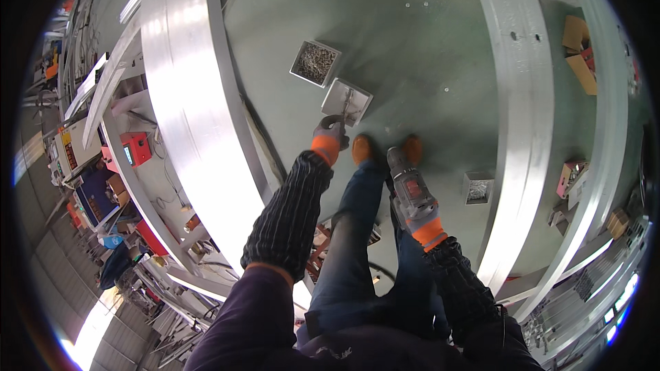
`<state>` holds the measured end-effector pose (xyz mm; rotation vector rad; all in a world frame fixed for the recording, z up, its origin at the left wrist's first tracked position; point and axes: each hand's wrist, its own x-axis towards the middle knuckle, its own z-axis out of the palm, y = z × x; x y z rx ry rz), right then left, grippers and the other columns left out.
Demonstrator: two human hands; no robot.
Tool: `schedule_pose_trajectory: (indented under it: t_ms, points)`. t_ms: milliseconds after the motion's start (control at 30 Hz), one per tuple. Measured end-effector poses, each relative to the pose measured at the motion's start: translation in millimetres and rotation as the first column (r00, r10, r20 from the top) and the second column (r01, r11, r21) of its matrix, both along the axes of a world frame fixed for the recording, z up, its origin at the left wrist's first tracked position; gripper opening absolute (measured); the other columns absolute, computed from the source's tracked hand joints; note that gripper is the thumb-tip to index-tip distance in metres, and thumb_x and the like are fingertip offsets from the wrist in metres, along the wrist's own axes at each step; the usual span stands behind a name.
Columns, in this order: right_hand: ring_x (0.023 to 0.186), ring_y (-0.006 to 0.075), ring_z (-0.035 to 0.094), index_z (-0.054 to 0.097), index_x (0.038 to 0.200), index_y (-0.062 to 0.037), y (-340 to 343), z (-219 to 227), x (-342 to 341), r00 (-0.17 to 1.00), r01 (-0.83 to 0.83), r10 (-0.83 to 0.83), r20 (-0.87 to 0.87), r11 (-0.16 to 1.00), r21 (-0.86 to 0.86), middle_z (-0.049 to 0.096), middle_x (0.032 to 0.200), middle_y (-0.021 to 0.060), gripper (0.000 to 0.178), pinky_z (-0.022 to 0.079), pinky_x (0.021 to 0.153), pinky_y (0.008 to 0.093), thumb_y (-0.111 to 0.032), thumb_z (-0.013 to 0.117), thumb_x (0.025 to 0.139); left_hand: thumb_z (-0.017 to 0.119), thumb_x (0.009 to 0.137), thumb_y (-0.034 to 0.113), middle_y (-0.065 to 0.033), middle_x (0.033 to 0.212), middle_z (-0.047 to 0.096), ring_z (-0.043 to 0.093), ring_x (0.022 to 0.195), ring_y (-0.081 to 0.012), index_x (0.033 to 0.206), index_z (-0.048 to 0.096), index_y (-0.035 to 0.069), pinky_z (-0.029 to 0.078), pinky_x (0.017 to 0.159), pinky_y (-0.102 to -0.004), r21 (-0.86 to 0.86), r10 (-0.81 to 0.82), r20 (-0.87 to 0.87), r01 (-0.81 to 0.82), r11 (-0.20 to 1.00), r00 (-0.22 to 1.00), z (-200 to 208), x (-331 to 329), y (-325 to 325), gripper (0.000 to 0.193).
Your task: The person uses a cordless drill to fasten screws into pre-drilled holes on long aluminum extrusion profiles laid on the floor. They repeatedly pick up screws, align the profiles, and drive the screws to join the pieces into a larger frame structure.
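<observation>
My left hand, in a grey and orange glove, reaches down to a flat square metal plate lying on the green floor and grips a thin metal piece that rests on it. My right hand, gloved the same way, holds a grey and red cordless drill pointing down beside my legs. The tips of my orange shoes show just below the plate.
A square tray of screws sits just beyond the plate. A smaller box of fasteners lies at the right. Long aluminium beams run along both sides, the right one too. A cluttered workbench with red devices stands at the left.
</observation>
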<state>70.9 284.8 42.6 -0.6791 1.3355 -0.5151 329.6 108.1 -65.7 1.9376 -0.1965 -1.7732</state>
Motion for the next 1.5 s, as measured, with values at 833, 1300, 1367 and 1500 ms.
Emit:
schedule_pose_trajectory:
  t_ms: [833,1300,1367,1500]
  points:
    - [0.09,0.0259,0.07,0.071,0.113,-0.0193,-48.7,358.2,-41.7,0.767,-0.566,0.025,-0.641,0.494,-0.659,0.071,0.101,0.0022,0.026,0.057,0.074,0.0381,-0.025,0.071,0.088,0.049,0.11,0.024,-0.0088,0.125,0.063,0.063,0.118,-0.0214,0.129,0.056,0.005,0.054,0.1,-0.038,-0.507,-0.247,-0.767,-0.324,0.799,0.592,511.6,-85.4,42.4,0.029]
    - [0.118,0.034,0.063,0.06,0.134,-0.0047,-52.2,429.8,-35.5,0.9,-0.396,0.022,-0.435,0.455,-0.797,0.063,0.132,0.0156,0.05,0.051,0.1,0.0425,-0.016,0.073,0.088,0.033,0.113,0.025,-0.009,0.106,0.061,0.062,0.1,-0.0213,0.116,0.051,0.001,0.053,0.095,-0.039,-0.462,-0.123,-0.807,-0.488,0.74,0.578,593.6,-112.4,69.7,0.031]
    - [0.116,0.0335,0.064,0.062,0.131,-0.0042,-60.1,438.1,-37.1,0.893,-0.431,0.057,-0.447,0.396,-0.81,0.065,0.13,0.0149,0.046,0.051,0.1,0.0433,-0.016,0.073,0.088,0.032,0.113,0.024,-0.0096,0.106,0.062,0.062,0.1,-0.0212,0.114,0.051,0.0,0.053,0.094,-0.0375,-0.504,-0.147,-0.783,-0.479,0.719,0.604,602.8,-111.8,72.9,0.031]
    - [0.113,0.0343,0.065,0.067,0.125,-0.0048,-65.1,440.6,-28.2,0.917,-0.38,0.039,-0.397,0.384,-0.841,0.068,0.123,0.0145,0.04,0.051,0.099,0.045,-0.017,0.072,0.087,0.028,0.114,0.022,-0.0109,0.103,0.063,0.064,0.097,-0.0215,0.113,0.05,-0.002,0.054,0.092,-0.0354,-0.817,-0.272,-0.433,-0.247,0.521,0.859,608.5,-109.7,80.5,0.033]
